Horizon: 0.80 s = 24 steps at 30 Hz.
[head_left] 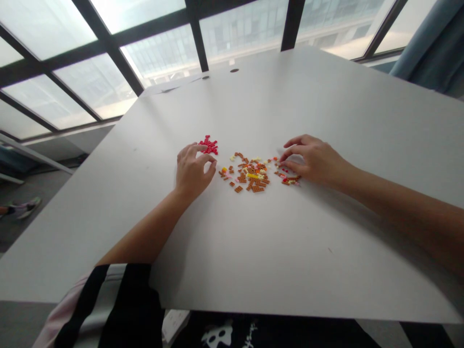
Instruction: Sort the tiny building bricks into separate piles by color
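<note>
A black sleeve (136,299) has a grey band (102,302), and black clothing (290,333) bears a white, possibly skull-shaped print (219,334).

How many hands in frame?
2: left hand beside the red toy bricks; right hand at the small mixed-colour brick cluster. Neither is fully hidden; no others show.

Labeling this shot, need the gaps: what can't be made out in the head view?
In the head view:
Red pieces: exact count; small, overlapping, partly behind the left hand.
Left hand: whether it grips a piece; too small to tell.
Right hand: same; its own fingers block the view.
Mixed pile: lower pieces; covered by upper ones.
Shoe: wearer cut off by left edge.
</note>
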### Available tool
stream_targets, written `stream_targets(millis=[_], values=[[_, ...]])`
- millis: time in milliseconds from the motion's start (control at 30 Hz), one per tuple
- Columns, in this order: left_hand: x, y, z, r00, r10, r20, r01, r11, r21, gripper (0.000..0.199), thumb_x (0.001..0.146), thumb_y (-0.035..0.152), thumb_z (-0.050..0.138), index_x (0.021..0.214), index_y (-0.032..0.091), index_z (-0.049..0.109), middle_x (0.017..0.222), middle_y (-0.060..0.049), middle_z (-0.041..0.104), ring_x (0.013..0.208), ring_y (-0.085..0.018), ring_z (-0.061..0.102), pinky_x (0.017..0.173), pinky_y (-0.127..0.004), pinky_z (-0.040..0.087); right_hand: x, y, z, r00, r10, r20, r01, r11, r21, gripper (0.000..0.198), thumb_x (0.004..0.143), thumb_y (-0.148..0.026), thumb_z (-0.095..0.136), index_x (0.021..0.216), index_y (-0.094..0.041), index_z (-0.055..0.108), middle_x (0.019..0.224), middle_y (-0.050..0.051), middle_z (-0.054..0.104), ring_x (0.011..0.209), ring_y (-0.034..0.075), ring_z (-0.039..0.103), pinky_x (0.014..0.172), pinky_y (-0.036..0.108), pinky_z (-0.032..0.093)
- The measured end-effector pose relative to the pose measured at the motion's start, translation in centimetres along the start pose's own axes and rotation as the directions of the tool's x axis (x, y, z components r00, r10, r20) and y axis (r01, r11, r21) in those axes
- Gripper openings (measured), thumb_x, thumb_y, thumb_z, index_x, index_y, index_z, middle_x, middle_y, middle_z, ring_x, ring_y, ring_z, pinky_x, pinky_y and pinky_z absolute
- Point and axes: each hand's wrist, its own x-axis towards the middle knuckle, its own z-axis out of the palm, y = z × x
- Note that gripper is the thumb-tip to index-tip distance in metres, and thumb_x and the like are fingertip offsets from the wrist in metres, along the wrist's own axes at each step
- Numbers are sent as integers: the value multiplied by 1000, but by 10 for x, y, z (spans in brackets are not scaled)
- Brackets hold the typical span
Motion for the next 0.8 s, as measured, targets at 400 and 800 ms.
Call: stream_targets(millis=[400, 800], values=[[-2, 9, -3, 998, 66, -3, -66, 998, 2, 10, 92, 24, 67, 88, 26, 75, 129, -8, 71, 137, -33, 57, 119, -57, 39, 2, -14, 2, 998, 45, -36, -46, 999, -26, 19, 90, -39, 61, 91, -25, 75, 125, 16, 69, 114, 36, 66, 98, 61, 54], [-10, 62, -21, 961, 277, 20, -265, 936, -230, 16, 85, 39, 84, 93, 27, 76, 129, -6, 71, 140, -34, 54, 118, -55, 42, -5, -103, -4, 964, -224, -146, 245, 957, 155, 11, 99, -27, 59, 98, -25, 71, 124, 13, 70, 115, 30, 67, 97, 52, 52]])
